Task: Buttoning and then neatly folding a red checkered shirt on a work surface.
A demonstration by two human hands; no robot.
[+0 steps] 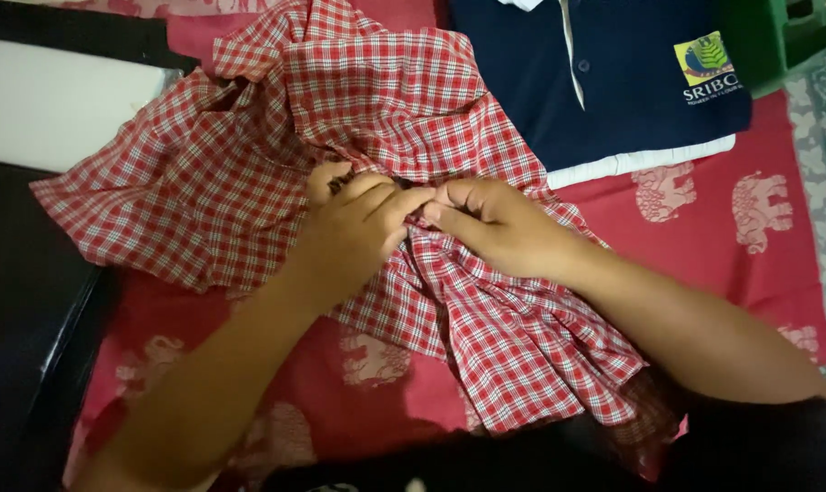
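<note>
I saw both arms reach in from the bottom and meet in the middle. The left hand (354,223) was curled over, with its fingers (386,205) bent and pinching a fold of the red and white checked cloth (249,173). The right hand (495,223) lay flatter, and its fingers (454,202) pressed down and gripped the same fold, so the two hands touched at the fingertips. The left arm came up at a slant from the bottom left, and the right arm came in from the bottom right. The checked cloth looked thin and soft, with lots of small squares, and it was crumpled into bumps and folds. It was spread wide over the middle of the bed, and one end hung toward me at the bottom. Under it was a red bedsheet (723,264) with pale pink elephant shapes on it. A dark blue shirt (632,100) with small buttons and a little bright badge lay flat at the top right, just beside the checked cloth, with a white edge along its bottom. A green thing (777,36) sat in the top right corner. On the left I saw a white panel (49,109) and dark shapes, and the room looked dim.
</note>
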